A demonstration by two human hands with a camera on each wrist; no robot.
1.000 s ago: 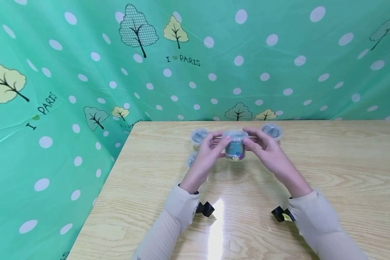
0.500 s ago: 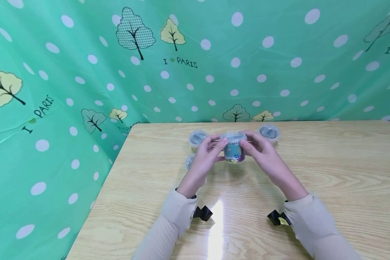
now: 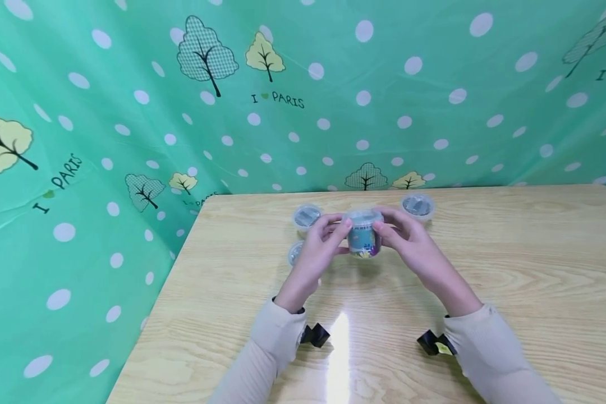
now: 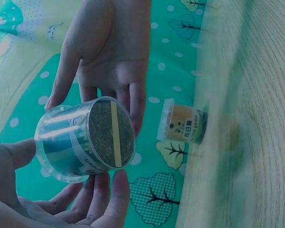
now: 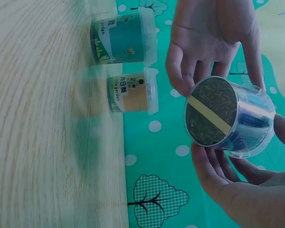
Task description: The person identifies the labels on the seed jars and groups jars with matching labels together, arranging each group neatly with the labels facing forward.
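Both hands hold up a lidded clear plastic cup [image 3: 363,238] with a blue printed label, above the table. In the head view my left hand [image 3: 317,247] grips its left side, thumb near the rim, and my right hand [image 3: 409,235] grips the right side the same way. From the left wrist view the cup's underside [image 4: 112,133] shows dark, soil-like contents behind a pale strip. The right wrist view shows this underside [image 5: 211,111] too, with fingers of both hands about the cup.
Similar lidded cups stand on the wooden table [image 3: 510,269]: one behind left [image 3: 307,215], one partly hidden by the left hand [image 3: 295,253], one behind right [image 3: 417,206]. An orange-labelled cup [image 5: 133,92] and a teal-labelled cup [image 5: 123,38] show in the right wrist view. A green patterned cloth [image 3: 333,112] hangs behind.
The head view has shifted slightly. Both hands keep their grip on the cup, which stays in nearly the same place above the table.
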